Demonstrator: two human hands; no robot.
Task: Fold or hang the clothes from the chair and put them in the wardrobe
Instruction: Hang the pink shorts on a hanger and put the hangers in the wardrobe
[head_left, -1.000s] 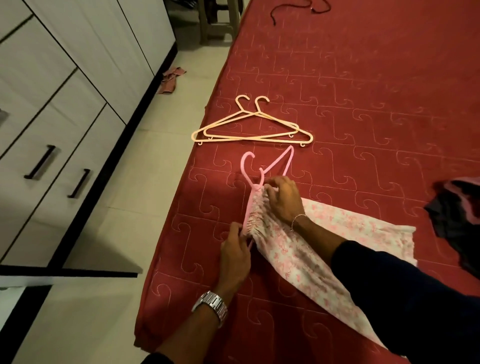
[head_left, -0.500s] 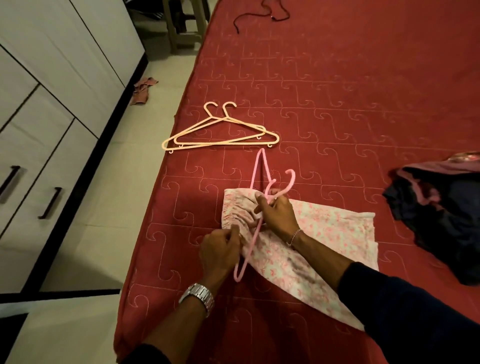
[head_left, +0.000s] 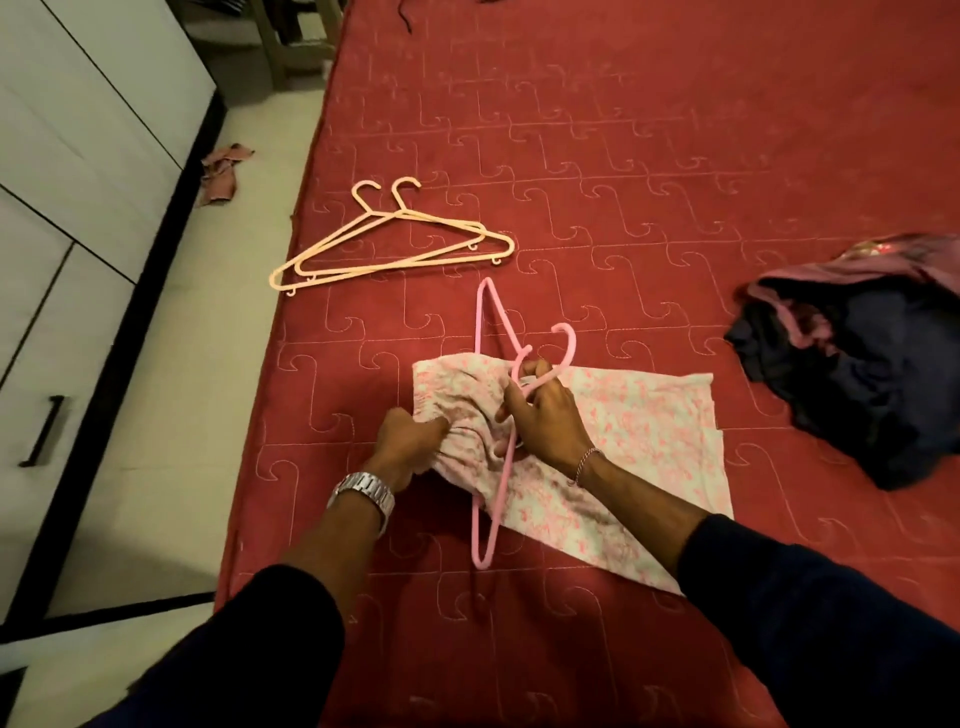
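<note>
A pale garment with a pink flower print (head_left: 639, 431) lies flat on the red bed (head_left: 623, 156). A pink hanger (head_left: 485, 519) runs through its gathered waistband, one end sticking out far, the other near. My right hand (head_left: 545, 415) grips the hanger by its neck, just under the hook. My left hand (head_left: 410, 447) pinches the bunched waistband at the garment's left edge. The wardrobe (head_left: 78, 171) with white drawer fronts and black handles stands to the left.
Two cream hangers (head_left: 389, 244) lie overlapped on the bed beyond the garment. A heap of dark and mauve clothes (head_left: 857, 364) sits at the right. A crumpled cloth (head_left: 221, 174) lies on the floor by the wardrobe. Chair legs (head_left: 291, 47) stand at the top.
The pink hanger has turned and slid further into the waistband. My left hand has moved up from the hanger's lower end to the bunched fabric. The view has shifted.
</note>
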